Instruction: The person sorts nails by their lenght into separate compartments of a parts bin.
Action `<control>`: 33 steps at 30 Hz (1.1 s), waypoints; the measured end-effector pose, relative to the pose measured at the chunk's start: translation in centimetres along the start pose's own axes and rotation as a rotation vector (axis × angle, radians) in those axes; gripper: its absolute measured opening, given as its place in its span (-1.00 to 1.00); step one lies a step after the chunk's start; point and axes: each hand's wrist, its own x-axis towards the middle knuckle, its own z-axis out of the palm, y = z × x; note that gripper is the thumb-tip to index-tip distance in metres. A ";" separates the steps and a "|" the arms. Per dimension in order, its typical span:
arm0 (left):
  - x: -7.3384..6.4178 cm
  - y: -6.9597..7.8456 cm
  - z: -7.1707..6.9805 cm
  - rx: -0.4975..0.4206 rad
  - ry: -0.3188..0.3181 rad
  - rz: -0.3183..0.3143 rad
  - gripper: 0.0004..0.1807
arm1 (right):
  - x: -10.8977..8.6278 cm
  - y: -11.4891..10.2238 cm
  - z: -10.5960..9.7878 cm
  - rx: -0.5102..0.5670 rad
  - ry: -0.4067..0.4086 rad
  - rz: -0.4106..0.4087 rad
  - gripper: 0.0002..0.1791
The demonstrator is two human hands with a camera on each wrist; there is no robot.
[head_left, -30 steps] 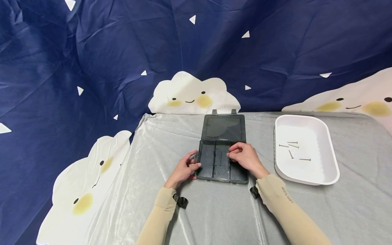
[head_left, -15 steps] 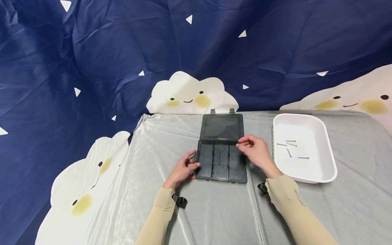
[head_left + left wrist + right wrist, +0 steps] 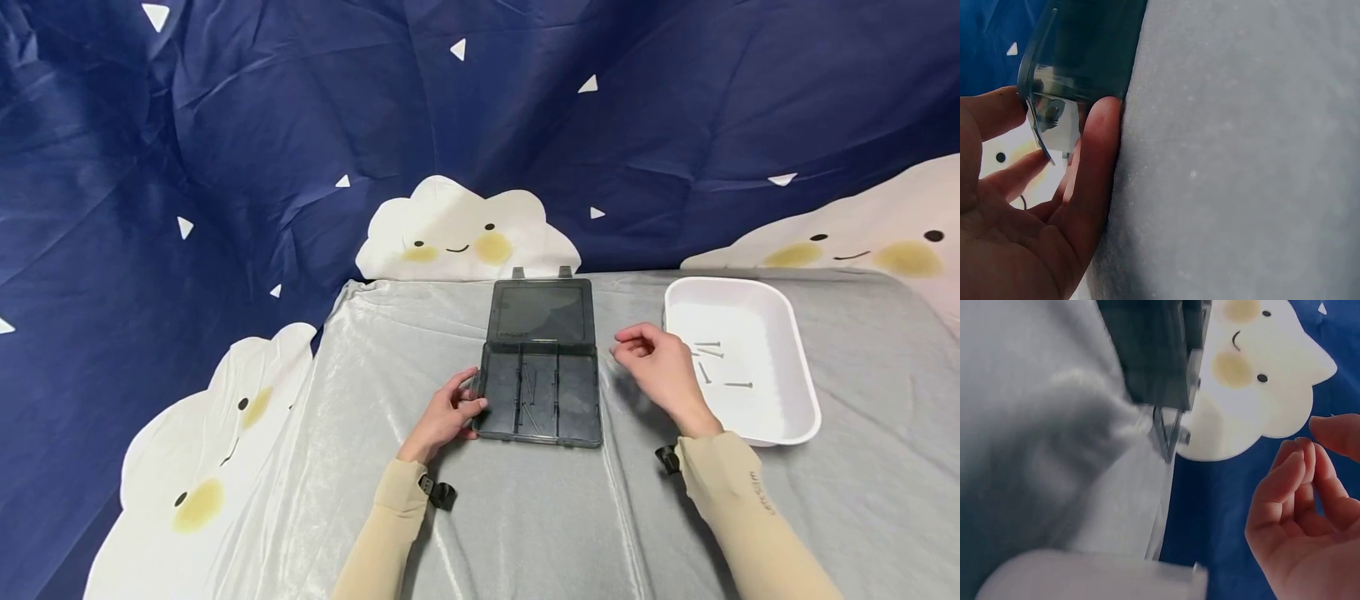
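A dark translucent compartment box (image 3: 573, 417) lies with its lid (image 3: 542, 310) folded back on the grey cloth. Several screws (image 3: 531, 417) lie in its middle compartment, between two dividers. My left hand (image 3: 442, 421) grips the box's left side; in the left wrist view, thumb and fingers curl around a corner. To the right of the box, my right hand (image 3: 663, 371) hovers over the cloth with loosely bent fingers. The right wrist view shows a gap between its thumb (image 3: 1338, 434) and fingertips, with nothing seen held.
A white tray (image 3: 806, 400) stands at the right with several screws (image 3: 738, 384) on its bottom. The right forearm passes in front of its near left corner. Behind the grey cloth (image 3: 525, 517) hangs a dark blue curtain (image 3: 510, 108) with cloud prints.
My right hand has left the inside of the box and moved right, towards the tray. Another screw now shows in the middle compartment. My left hand stays on the box.
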 end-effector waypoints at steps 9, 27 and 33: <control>0.2 -0.3 -0.1 -0.004 0.001 0.000 -0.28 | -0.2 1.5 -2.2 -0.037 0.088 0.003 -0.81; 1.8 -3.0 -0.2 0.011 0.047 0.015 -0.31 | -1.0 6.1 -7.1 -0.255 0.127 0.077 -0.79; 1.7 -3.0 -0.2 0.012 0.044 0.015 -0.31 | -0.9 6.9 -6.9 -0.303 0.094 0.072 -0.80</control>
